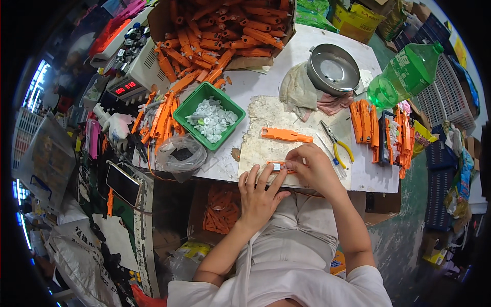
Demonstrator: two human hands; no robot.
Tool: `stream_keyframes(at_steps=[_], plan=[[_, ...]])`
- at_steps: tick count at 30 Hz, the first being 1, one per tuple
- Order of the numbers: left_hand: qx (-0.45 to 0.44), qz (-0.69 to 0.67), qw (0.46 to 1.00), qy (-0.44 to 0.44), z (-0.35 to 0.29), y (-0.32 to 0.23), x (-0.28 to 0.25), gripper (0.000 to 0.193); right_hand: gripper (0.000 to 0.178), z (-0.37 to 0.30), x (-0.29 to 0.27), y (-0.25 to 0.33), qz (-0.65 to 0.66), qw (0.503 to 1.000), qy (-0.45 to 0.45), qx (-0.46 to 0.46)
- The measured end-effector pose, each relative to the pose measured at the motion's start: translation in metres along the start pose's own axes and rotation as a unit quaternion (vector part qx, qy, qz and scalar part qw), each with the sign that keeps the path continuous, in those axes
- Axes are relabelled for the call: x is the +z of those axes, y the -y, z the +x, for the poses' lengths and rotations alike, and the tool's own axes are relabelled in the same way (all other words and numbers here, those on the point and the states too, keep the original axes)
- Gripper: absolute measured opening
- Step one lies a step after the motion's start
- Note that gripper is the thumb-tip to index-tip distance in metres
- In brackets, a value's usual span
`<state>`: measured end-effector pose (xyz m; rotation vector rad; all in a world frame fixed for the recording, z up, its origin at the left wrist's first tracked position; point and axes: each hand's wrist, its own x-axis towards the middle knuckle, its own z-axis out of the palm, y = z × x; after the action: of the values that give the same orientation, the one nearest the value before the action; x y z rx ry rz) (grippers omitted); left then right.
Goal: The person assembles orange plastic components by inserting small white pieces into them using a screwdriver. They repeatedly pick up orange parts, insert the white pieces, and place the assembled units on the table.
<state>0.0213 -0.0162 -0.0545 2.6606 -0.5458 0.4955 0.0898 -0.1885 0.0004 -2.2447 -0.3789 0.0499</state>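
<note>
Head view, lower centre of frame: risk first. The small orange part [279,166] w/ a pale insert sits close to the near edge of the worn work board [266,120] on the table [368,174], pinned only by fingertips; a slip or too hard a push could prob. skid it off the edge into the lap or the box of orange pieces [221,212] below the table. The pale insert looks tiny, so it could pop loose and be hard to find on the mottled board. Yellow-handled pliers [335,143] lie just right of the hands, jaws pointing up-frame; an elbow move could knock them. Clear plastic bag [180,156] hangs at the table edge, centre-left, could also be snagged. Hands now: left hand [258,197] is spread, fingers mostly straight, fingertips resting on the left end of the orange part, not wrapped round it. Right hand [312,166] is curled, fingers pinching the part's right end from above; thumb hidden, so exact grip unclear. A second, longer orange piece [286,135] lies free on the board just above, apart from both hands. Green tray [190,105] of white bits sits upper left of the board.
</note>
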Motion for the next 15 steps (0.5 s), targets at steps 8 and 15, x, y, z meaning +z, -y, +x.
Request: stream_keyframes(at_steps=[8,15], plan=[[-0.008,-0.008,1.0,-0.009,0.004,-0.002,0.002,0.043,0.012,0.009,-0.003,-0.002,-0.02,0.999,0.041,-0.026],[0.014,-0.035,0.999,-0.007,0.003,0.003,-0.001,0.049,0.025,0.032,-0.007,-0.025,-0.148,0.976,-0.101,-0.124]])
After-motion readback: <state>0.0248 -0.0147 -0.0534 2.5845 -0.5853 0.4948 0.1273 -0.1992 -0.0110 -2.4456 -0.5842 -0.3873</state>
